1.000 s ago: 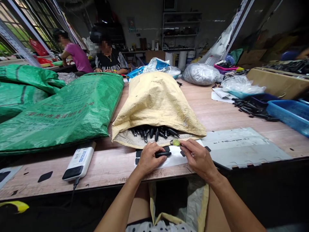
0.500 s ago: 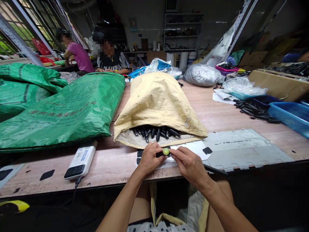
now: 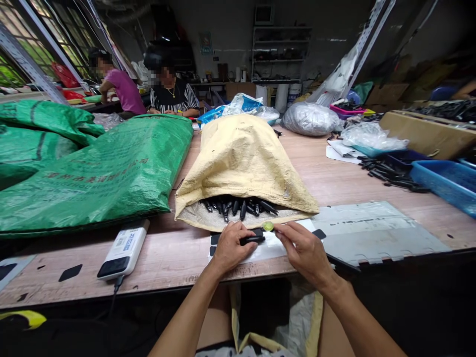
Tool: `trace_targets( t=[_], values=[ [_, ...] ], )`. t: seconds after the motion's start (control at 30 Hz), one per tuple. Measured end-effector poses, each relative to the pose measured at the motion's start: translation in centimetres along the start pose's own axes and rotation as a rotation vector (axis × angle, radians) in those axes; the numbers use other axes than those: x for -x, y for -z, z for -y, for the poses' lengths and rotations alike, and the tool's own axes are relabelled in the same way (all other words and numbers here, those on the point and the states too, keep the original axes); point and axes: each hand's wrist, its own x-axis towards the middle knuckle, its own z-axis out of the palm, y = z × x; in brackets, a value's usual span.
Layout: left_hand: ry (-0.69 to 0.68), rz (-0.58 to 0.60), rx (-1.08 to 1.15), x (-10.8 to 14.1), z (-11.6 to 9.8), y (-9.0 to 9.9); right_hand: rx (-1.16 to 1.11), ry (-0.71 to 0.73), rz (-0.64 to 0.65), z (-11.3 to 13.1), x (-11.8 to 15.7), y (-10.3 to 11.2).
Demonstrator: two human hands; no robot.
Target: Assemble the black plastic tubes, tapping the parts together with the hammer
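Observation:
My left hand (image 3: 232,245) pinches a slim black pen-shaped piece (image 3: 253,239) between thumb and fingers, its free end pointing right. My right hand (image 3: 303,245) is closed in a pinch at the edge of a small round yellow-green piece (image 3: 267,226), a short gap from the black one. Both hands are just in front of a cream woven sack (image 3: 245,158) lying on its side. From its open mouth show several similar black pieces (image 3: 241,207), some with shiny tips. A white sheet with black patches (image 3: 273,248) lies under my hands.
A full green sack (image 3: 122,168) and a white power bank (image 3: 124,248) with a cable lie left. To the right are a grey sheet (image 3: 372,230), a pile of black pieces (image 3: 390,173) and a blue tray (image 3: 446,181). Two people sit beyond the sacks.
My right hand has moved right with the round yellow-green piece, away from the left hand. The black piece in my left hand now shows more fully. The view has shifted slightly.

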Motion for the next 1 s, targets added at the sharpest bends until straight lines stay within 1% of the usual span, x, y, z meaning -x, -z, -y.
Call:
trace_targets(
  t=[0.13, 0.23, 0.3, 0.4, 0.53, 0.6, 0.67, 0.73, 0.8, 0.87, 0.93, 1.0],
  values=[
    [0.006, 0.007, -0.013, 0.1, -0.2, 0.2, 0.085, -0.019, -0.018, -2.8, -1.0, 0.1],
    [-0.001, 0.007, -0.022, 0.2, -0.3, 0.3, 0.121, 0.014, 0.018, -4.8, -1.1, -0.5],
    [-0.006, 0.008, -0.029, 0.3, -0.3, 0.3, 0.12, 0.039, 0.035, -5.7, -0.9, -1.0],
    [-0.013, 0.017, -0.035, 0.2, -0.1, 0.2, 0.109, 0.045, 0.039, -6.0, -0.6, -1.4],
    [-0.018, 0.038, -0.054, -0.1, 0.0, 0.2, 0.112, 0.035, 0.041, -5.8, -0.6, -1.4],
    [-0.034, 0.055, -0.073, 0.1, -0.5, 0.5, 0.119, 0.031, 0.04, -5.7, -0.6, -1.4],
    [-0.074, 0.089, -0.075, 0.7, -1.8, 0.8, 0.125, 0.029, 0.042, -5.7, -0.6, -1.4],
    [-0.119, 0.182, -0.028, 2.0, -3.8, 1.1, 0.13, 0.027, 0.043, -5.8, -0.6, -1.4],
    [-0.167, 0.35, 0.053, 3.7, -5.8, 0.8, 0.138, 0.025, 0.046, -5.8, -0.5, -1.5],
    [-0.192, 0.536, 0.104, 5.5, -6.9, -0.4, 0.144, 0.024, 0.049, -5.9, -0.5, -1.6],
    [-0.141, 0.653, 0.064, 7.0, -6.5, -2.5, 0.144, 0.024, 0.049, -5.9, -0.5, -1.6],
    [0.023, 0.705, -0.039, 8.1, -4.9, -5.1, 0.138, 0.026, 0.044, -5.9, -0.5, -1.6]
  ],
)
